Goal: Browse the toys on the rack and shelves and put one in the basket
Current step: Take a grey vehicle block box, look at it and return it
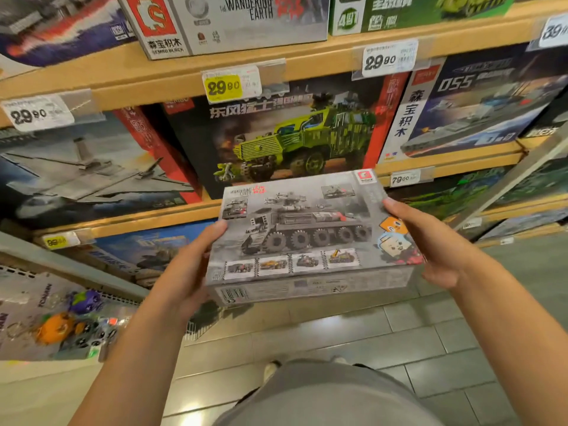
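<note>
A grey toy box (307,238) printed with an armoured many-wheeled vehicle hangs in front of the wooden shelves (172,69), held flat between both hands. My left hand (187,272) grips its left edge with the thumb on top. My right hand (430,241) grips the right edge, thumb over the top corner. No basket is in view.
Shelves carry building-block boxes: a green truck box (285,139), a grey jet box (86,170), a warship box (479,112). Price tags (230,86) hang on the shelf edges. A rack of small hanging toys (61,321) stands at lower left. Tiled floor (368,342) lies below.
</note>
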